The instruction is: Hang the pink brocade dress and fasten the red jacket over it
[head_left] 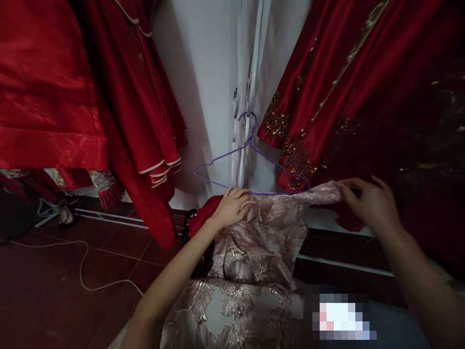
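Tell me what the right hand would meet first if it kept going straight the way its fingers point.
The right hand points left along the pink brocade garment it grips. Going on, it would likely meet the purple wire hanger, near its right end, first; depth is hard to judge.

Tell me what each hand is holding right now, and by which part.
Both hold the pink brocade garment along its top edge at the purple hanger: left hand near the middle, right hand pinching the right end.
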